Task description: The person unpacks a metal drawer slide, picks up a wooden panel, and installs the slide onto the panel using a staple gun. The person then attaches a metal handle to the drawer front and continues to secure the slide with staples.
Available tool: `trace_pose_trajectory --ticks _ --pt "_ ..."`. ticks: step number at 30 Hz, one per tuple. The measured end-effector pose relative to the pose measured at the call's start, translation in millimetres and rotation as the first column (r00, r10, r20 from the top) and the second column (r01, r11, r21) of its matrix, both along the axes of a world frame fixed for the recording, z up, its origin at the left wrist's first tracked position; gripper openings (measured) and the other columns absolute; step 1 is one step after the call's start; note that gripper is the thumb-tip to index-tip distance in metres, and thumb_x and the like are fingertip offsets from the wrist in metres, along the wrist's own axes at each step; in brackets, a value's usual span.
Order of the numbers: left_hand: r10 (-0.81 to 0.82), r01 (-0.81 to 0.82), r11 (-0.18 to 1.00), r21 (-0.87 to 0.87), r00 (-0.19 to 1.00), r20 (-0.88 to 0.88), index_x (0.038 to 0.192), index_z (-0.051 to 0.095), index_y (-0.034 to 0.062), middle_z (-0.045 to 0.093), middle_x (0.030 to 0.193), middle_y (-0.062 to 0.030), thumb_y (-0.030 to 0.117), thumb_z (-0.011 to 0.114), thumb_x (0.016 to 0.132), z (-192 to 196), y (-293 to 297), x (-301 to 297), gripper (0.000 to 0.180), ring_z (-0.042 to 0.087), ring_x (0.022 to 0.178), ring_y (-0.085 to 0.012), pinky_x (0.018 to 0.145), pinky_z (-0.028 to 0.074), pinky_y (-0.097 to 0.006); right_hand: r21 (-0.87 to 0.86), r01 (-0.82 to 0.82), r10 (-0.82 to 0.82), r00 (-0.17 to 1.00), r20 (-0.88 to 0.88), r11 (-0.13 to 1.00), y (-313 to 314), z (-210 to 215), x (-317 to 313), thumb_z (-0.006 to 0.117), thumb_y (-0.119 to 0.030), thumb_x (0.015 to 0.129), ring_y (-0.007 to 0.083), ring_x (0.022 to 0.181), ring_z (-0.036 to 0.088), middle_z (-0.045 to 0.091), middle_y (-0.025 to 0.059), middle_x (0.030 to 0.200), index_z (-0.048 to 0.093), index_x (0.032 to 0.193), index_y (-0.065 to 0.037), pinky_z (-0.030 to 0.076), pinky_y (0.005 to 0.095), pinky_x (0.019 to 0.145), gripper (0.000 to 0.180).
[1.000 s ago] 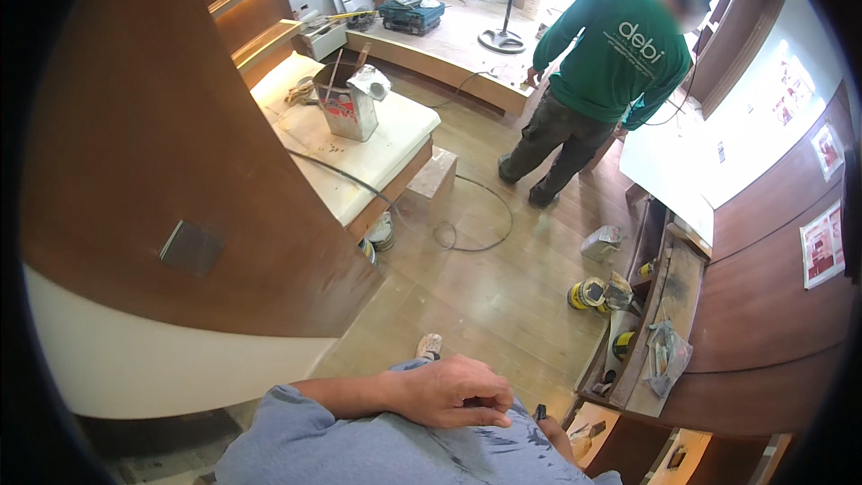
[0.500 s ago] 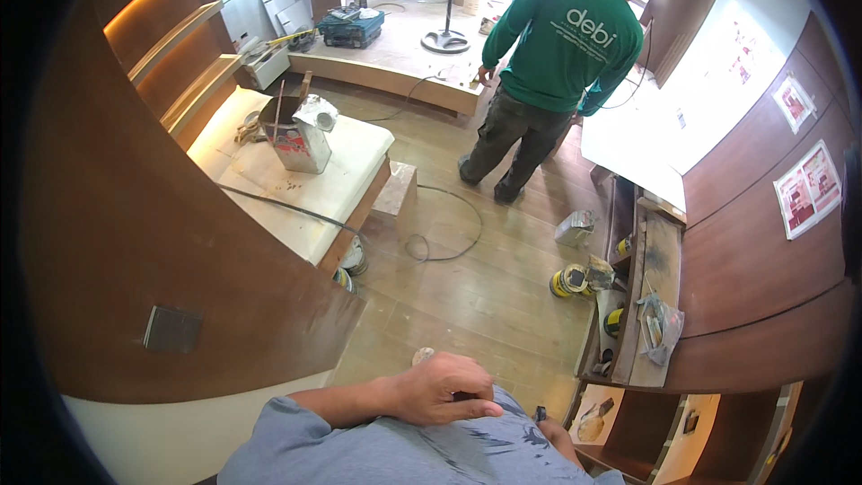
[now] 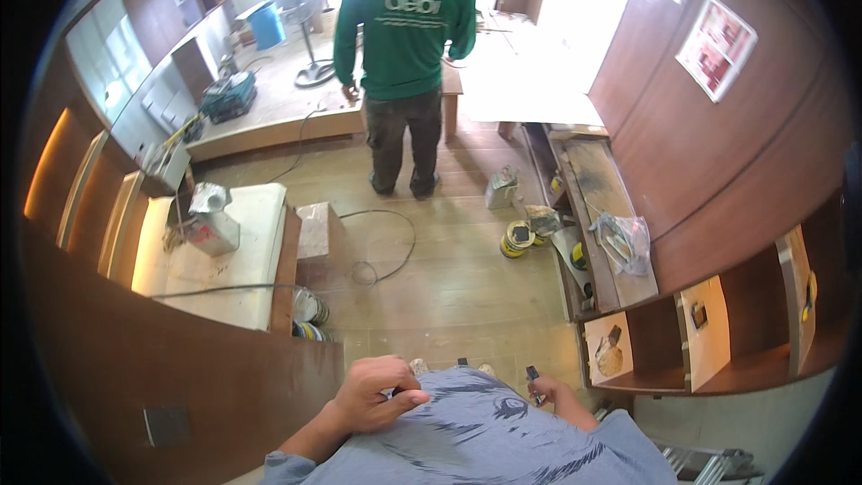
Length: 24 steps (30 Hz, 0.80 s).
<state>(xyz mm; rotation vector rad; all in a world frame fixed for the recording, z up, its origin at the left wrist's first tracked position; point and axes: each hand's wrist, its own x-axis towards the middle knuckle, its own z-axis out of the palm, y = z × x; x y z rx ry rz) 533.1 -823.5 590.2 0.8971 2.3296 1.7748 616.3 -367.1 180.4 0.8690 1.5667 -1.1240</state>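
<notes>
One unclear object (image 3: 532, 372) in right hand (image 3: 554, 392), left hand (image 3: 377, 388) curled, palm hidden

Small dark object (image 3: 532, 373) (kind unclear), held in right hand (image 3: 556, 390), top protruding.

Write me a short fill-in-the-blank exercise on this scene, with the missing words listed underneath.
1. The long-sleeved shirt on the co-worker facing away is coloured ____.
2. A small dark object sticks out of the person's ____ hand.
3. The blue container stands near a pedestal ____.

Missing words: green; right; fan.
</notes>
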Motion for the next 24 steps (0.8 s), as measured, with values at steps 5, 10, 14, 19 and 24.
trace_pose_trajectory --ticks 5,10,14,19,24 --pt "-0.032 0.032 0.999 0.019 0.999 0.028 0.078 0.069 0.0031 0.068 0.074 -0.0096 0.017 0.078 0.092 7.6 48.6 -4.1 0.022 0.065 0.068 -0.0249 0.064 0.05 -0.034 -0.044 0.041 -0.04 0.999 0.021 0.998 27.8 -8.9 14.8 0.067 -0.011 0.085 0.0225 0.087 0.061 0.058 0.0049 0.095 0.05 0.13 -0.017 0.055 0.06 0.072 0.048" --pt "-0.141 0.141 0.99 -0.027 0.99 0.021 0.078 0.068 0.0027 0.069 0.075 -0.0097 0.018 0.079 0.091 15.0 112.2 -9.7 0.022 0.066 0.07 -0.0251 0.065 0.052 -0.034 -0.072 0.206 -0.192 0.968 0.164 0.976 72.5 -27.4 46.4 0.071 -0.021 0.089 0.0219 0.08 0.064 0.06 0.0072 0.09 0.054 0.124 -0.013 0.058 0.0532 0.066 0.039" --pt "-0.213 0.209 0.969 -0.132 0.977 -0.021 0.078 0.068 0.0028 0.068 0.073 -0.0099 0.022 0.079 0.091 17.8 161.3 -9.8 0.026 0.066 0.067 -0.0254 0.063 0.051 -0.034 -0.077 0.278 -0.249 0.93 0.27 0.957 107.3 -47.0 82.5 0.072 -0.028 0.09 0.0247 0.075 0.066 0.062 0.0118 0.089 0.056 0.118 -0.005 0.057 0.0502 0.062 0.039" --pt "-0.413 0.411 0.908 -0.082 0.911 -0.009 0.076 0.066 0.0024 0.065 0.067 -0.009 0.032 0.077 0.095 15.3 228.0 -24.4 0.037 0.062 0.059 -0.0245 0.059 0.049 -0.034 -0.024 0.564 -0.554 0.817 0.162 0.825 113.9 -57.8 153.7 0.072 -0.035 0.09 0.0264 0.075 0.068 0.064 0.0133 0.092 0.06 0.113 -0.004 0.059 0.0522 0.071 0.04" --pt "-0.584 0.585 0.811 -0.015 0.811 0.023 0.069 0.06 0.0038 0.052 0.053 -0.0037 0.049 0.07 0.099 11.5 288.5 -45.4 0.056 0.05 0.051 -0.0163 0.06 0.049 -0.034 0.075 0.799 -0.801 0.599 -0.004 0.597 88.3 -28.0 206.3 0.078 -0.027 0.088 0.0234 0.066 0.062 0.059 0.0098 0.079 0.062 0.097 -0.002 0.057 0.0494 0.059 0.032"
